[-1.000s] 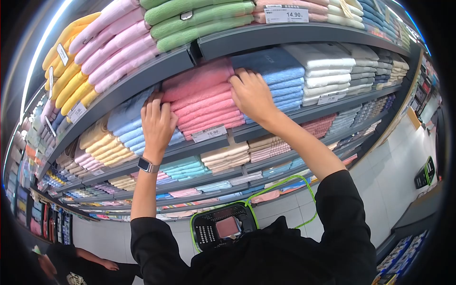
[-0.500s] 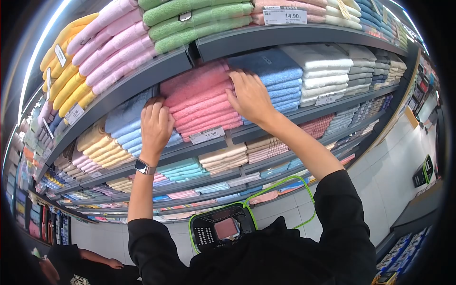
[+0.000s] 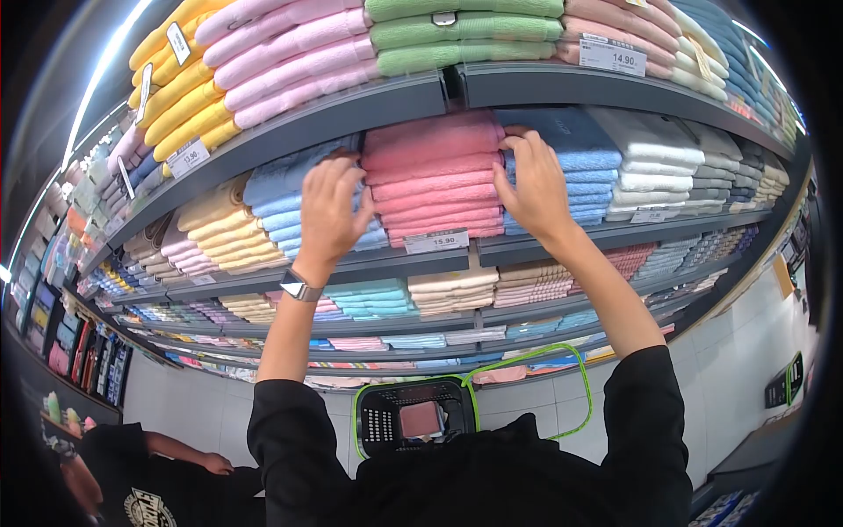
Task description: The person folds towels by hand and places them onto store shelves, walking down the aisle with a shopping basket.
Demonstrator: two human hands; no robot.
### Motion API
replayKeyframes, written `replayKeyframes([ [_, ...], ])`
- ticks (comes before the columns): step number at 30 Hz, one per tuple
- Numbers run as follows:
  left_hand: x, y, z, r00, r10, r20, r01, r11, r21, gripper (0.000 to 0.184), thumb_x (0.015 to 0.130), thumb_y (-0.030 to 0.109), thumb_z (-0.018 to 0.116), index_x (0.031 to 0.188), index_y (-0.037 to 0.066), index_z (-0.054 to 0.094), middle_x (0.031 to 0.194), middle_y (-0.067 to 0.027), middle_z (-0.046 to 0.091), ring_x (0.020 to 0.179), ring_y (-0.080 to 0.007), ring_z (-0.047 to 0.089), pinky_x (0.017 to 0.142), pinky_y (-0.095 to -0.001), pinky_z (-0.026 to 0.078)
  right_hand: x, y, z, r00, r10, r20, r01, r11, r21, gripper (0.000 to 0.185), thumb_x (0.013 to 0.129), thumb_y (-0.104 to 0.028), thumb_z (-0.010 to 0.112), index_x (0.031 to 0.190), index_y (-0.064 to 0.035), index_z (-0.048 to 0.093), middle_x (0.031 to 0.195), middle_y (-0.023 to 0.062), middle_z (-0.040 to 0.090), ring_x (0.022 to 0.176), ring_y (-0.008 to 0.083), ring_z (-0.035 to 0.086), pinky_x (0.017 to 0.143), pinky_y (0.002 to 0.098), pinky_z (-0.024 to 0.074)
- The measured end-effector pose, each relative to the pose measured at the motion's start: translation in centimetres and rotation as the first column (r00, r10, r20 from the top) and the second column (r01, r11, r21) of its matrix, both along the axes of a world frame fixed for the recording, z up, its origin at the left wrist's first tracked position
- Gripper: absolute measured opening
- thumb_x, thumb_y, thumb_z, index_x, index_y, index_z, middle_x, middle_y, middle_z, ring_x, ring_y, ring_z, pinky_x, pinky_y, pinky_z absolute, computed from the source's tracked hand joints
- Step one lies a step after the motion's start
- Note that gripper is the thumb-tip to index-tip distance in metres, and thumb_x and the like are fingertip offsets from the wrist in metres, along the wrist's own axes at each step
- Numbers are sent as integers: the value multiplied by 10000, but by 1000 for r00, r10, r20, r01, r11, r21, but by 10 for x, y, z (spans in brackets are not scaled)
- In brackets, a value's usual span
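Observation:
A stack of folded pink towels [image 3: 435, 180] sits on the middle shelf, its front edges evenly lined up. At its left side my left hand [image 3: 332, 209], slightly blurred, is in front of a stack of blue towels [image 3: 285, 189]; its fingers are apart and it holds nothing. My right hand [image 3: 537, 186] is at the pink stack's right edge, with fingertips at the upper corner and thumb lower down. Its fingers are spread, partly covering another blue stack [image 3: 587, 171]. Whether the fingertips press on the pink towels I cannot tell.
The upper shelf edge [image 3: 351, 110] runs just above the hands. A price tag [image 3: 436, 241] is under the pink stack. Below me stands a black basket [image 3: 376, 427] with a green rim and a few items inside. Another person's arm [image 3: 180, 450] shows at lower left.
The view has shifted, so the shelves appear further right. My left hand has come off the pink stack's left edge and its fingers have opened. My right hand has slid to the stack's right side.

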State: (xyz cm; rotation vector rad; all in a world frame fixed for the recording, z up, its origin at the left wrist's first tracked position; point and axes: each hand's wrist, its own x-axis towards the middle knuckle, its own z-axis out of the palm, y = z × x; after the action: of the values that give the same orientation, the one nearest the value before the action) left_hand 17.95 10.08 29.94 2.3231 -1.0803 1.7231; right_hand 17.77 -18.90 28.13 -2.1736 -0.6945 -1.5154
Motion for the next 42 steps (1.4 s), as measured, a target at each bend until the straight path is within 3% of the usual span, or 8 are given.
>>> replayKeyframes([
  [6,-8,40,18,978,173,-114,-172,985,20,438,732,179,703,1107,27,536,906,-125,531,827,-298,493,732,-392,371,-3,11,9,994,7,109,-5,1000,-17,322,720,-70,633,1010,0,510,1009,159,505,898,333,504,792,416,410],
  [9,-14,41,20,968,170,-185,-151,982,113,466,738,181,698,1146,35,528,941,-120,544,862,-293,502,758,-386,377,-1,22,9,997,15,74,-12,999,-39,329,717,-77,629,1016,-3,514,1002,160,503,883,331,499,775,415,408],
  [15,-3,42,13,981,156,-119,-143,983,114,497,736,172,697,1183,52,515,1079,-131,535,945,-308,504,827,-385,385,4,33,3,1000,12,28,-10,997,-77,324,722,-91,617,1020,-11,519,999,158,504,860,326,493,765,410,400],
  [18,-9,35,8,970,163,-179,-157,986,51,462,732,156,701,1151,59,533,1124,-132,523,1008,-310,502,873,-399,384,2,28,4,1000,0,26,2,997,-80,316,720,-84,617,1014,-14,524,1010,160,509,874,330,496,776,412,402],
  [24,-16,4,-8,998,-49,-42,55,987,153,354,727,151,703,1043,53,578,1216,-152,501,1187,-313,450,948,-425,361,-7,6,-2,998,12,55,-4,990,-140,262,696,-58,624,943,-9,551,1073,186,518,982,363,503,855,441,412],
  [30,-7,-7,-7,989,9,-149,11,990,138,331,718,172,706,997,44,582,1231,-166,492,1196,-323,443,953,-429,348,-17,4,-4,997,-39,71,51,982,-182,241,679,-58,626,904,-3,561,1088,205,510,1019,377,496,901,463,406],
  [34,-5,-6,-6,991,19,-130,3,985,171,299,718,161,699,959,35,576,1229,-169,492,1190,-321,447,950,-432,345,-18,-3,-9,998,-60,18,62,971,-233,275,708,-79,650,958,-19,551,1157,200,481,1079,398,469,964,491,376],
  [42,-2,-3,-19,999,-6,-41,15,978,207,241,729,129,690,925,51,574,1267,-146,493,1204,-297,452,984,-423,346,-15,3,-19,998,-58,29,63,978,-198,268,691,-96,657,928,-25,555,1047,159,497,1046,347,485,961,487,382],
])
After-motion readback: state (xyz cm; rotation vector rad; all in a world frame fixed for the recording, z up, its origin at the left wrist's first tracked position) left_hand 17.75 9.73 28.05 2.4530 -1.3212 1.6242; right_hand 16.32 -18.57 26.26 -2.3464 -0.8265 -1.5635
